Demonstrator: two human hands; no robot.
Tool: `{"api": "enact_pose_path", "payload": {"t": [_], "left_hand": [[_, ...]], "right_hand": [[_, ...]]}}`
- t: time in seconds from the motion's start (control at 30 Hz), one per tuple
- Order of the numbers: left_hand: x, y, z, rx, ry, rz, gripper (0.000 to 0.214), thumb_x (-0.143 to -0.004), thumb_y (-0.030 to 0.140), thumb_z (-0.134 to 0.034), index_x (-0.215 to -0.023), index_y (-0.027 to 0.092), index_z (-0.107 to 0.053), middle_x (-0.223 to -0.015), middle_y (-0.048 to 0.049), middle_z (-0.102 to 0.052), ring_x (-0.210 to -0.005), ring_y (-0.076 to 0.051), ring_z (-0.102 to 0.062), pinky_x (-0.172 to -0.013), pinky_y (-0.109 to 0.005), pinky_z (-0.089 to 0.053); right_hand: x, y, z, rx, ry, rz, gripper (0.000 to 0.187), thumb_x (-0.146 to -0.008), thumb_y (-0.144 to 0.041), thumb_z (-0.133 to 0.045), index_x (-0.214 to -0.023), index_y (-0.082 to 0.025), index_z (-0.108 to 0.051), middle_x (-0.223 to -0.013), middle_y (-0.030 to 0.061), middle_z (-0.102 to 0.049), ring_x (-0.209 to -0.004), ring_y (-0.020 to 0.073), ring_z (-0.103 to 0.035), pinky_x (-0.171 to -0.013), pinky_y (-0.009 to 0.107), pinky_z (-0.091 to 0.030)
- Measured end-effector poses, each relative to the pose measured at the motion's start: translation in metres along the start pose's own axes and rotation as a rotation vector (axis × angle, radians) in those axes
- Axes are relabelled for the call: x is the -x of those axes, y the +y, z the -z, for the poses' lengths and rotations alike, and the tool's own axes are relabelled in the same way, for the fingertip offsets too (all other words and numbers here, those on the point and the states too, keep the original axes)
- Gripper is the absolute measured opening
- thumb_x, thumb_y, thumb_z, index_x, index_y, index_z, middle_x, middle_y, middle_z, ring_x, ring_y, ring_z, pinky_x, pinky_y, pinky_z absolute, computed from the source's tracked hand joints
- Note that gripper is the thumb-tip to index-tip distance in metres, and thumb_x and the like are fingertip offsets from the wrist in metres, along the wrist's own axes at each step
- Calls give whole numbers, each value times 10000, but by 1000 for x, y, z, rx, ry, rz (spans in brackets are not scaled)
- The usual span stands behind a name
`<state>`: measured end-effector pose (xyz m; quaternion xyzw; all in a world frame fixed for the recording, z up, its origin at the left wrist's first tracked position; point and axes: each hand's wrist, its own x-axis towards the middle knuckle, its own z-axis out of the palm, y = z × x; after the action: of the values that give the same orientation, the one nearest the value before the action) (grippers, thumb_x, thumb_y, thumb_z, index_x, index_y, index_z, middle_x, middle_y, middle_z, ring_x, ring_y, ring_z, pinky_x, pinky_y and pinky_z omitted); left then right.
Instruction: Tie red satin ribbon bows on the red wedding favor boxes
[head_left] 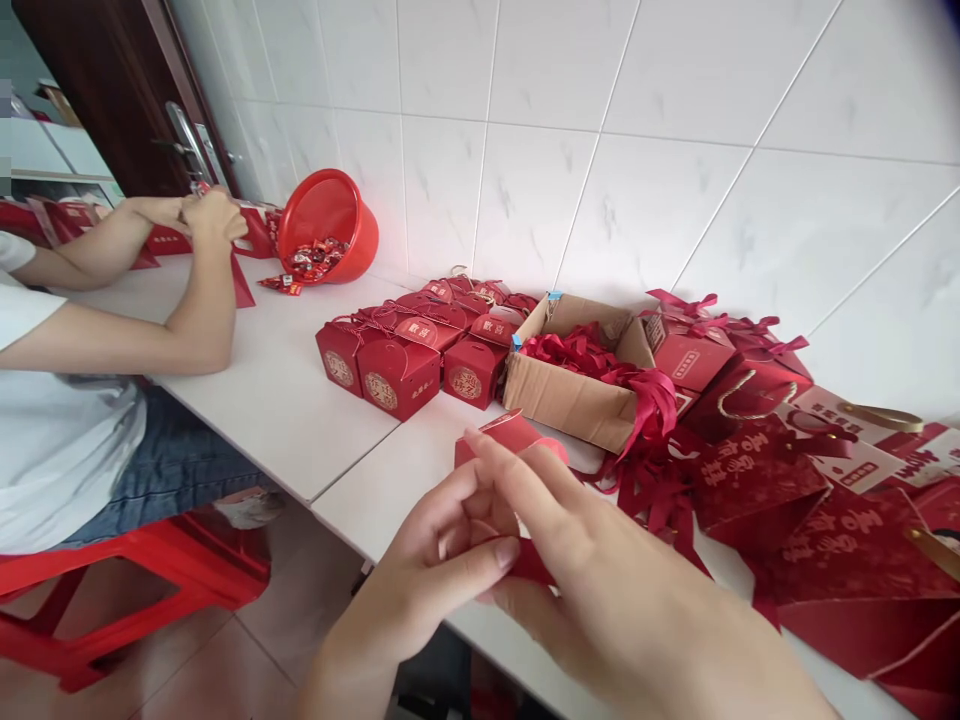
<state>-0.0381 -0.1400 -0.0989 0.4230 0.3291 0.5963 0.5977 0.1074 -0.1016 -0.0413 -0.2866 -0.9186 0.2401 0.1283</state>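
Your left hand (442,570) is nearest the table's front edge, fingers curled, and holds a dark red piece (534,562) under its thumb. The piece lies between your two hands — its ends are covered, so you cannot tell whether it is ribbon or card. Its visible strip runs from the left thumb tip toward the right palm. Your right hand (574,540) shows its back to you, fingers extended and slanting forward-left across the left fingers; you cannot tell whether it grips the piece.

Just beyond the fingers, ahead on the table (373,488), is a small red carton (517,437), its visible top running roughly left to right. The right fingers overlap it in view and are the nearer; its base is hidden, so contact cannot be confirmed.

Farther out, ahead-right, stands a cardboard box (570,405) of red ribbons (577,352) — with grouped red boxes (397,380) to its left. Farthest left, a tipped red bucket (361,235) is near a co-worker's hands (215,215)
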Motion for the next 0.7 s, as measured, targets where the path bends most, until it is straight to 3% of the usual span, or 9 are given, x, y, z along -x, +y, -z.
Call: {"api": "enact_pose_path", "payload": {"t": [0.07,0.17,0.23,0.3,0.4,0.5,0.6,0.7], "left_hand": [[0,-1,11,-12,-8,2,180,-777,285,-695,-889,191,-590,-690,12,-501,-590,-82,-452,-531,-180,-387],[-2,-2,27,16,-43,11,182,-796,289,-678,-873,187,-550,-618,48,-420,-489,-41,-307,-430,-142,-248],[-2,-1,35,26,-61,13,203,-794,299,-680,-872,188,-529,-601,61,-396,-462,-31,-257,-406,-139,-193],[-2,2,39,15,-45,-3,222,-787,311,-685,-870,189,-519,-620,62,-409,-449,-22,-251,-396,-138,-178],[0,3,37,-45,53,-51,221,-792,326,-680,-859,198,-513,-659,58,-432,-440,-17,-287,-390,-133,-200],[3,1,26,-239,148,-76,176,-823,313,-647,-889,214,-518,-691,37,-508,-502,-55,-438,-451,-153,-326],[8,-4,18,-453,112,-170,160,-834,252,-628,-958,232,-528,-780,2,-601,-643,-116,-561,-565,-199,-425],[15,-6,16,-586,26,-292,254,-820,165,-621,-1033,265,-525,-889,-12,-638,-745,-146,-605,-639,-220,-470]], "right_hand": [[-4,0,3,-32,47,-9,688,-812,-342,-634,-1427,-285,-331,-1207,116,-575,-858,241,-644,-656,324,-522],[-5,1,11,-109,57,-7,313,-821,-400,-645,-1097,-263,-589,-958,37,-666,-745,184,-630,-598,262,-479],[-2,4,18,-119,62,-35,138,-869,-365,-596,-917,-237,-619,-816,7,-664,-657,139,-607,-558,227,-448],[1,10,27,-94,76,-64,125,-901,-321,-552,-855,-229,-622,-753,-11,-652,-590,105,-581,-540,204,-437],[5,20,42,-40,62,-65,115,-894,-313,-566,-861,-242,-650,-758,-17,-657,-596,103,-582,-572,199,-459],[0,26,47,-46,39,18,165,-856,-363,-623,-971,-252,-665,-899,27,-676,-795,169,-626,-701,247,-501],[-14,26,36,-217,-71,140,315,-887,-369,-578,-1171,-235,-597,-985,60,-669,-903,189,-621,-778,275,-509],[-25,25,21,-422,-237,161,454,-925,-383,-512,-1338,-202,-454,-946,51,-669,-802,138,-627,-721,232,-508]]}}
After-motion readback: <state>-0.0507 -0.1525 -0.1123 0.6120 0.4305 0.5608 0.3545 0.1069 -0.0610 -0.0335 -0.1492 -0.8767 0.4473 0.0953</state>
